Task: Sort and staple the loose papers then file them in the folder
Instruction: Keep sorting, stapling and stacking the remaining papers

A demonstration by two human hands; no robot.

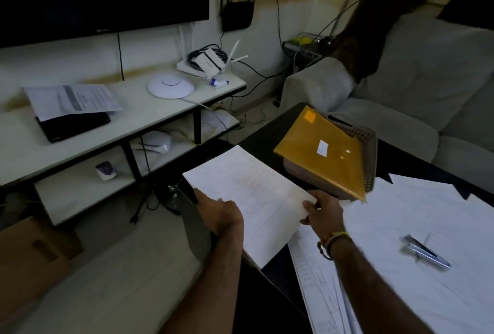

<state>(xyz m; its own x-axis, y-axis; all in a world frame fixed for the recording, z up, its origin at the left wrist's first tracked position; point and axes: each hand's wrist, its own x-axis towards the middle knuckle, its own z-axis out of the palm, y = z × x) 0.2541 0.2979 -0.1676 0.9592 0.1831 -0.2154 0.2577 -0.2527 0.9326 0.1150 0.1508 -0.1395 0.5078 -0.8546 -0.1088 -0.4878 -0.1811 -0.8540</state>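
Note:
I hold a stack of white papers [256, 194] over the left edge of the dark table [270, 130]. My left hand [222, 213] grips the stack's left edge and my right hand [322, 210] pinches its right edge. A yellow plastic folder [323, 154] lies on a brown perforated tray [370, 144] just beyond the stack. Loose white sheets [417, 226] are spread over the table to the right. On them lies a silver stapler [425, 252], to the right of my right forearm.
A white shelf unit [128, 130] on the left carries a black laptop [72, 126] under a printed sheet, a round white disc [170, 85] and cabled devices. A grey sofa [417, 88] stands behind the table. A cardboard box [34, 251] sits on the floor.

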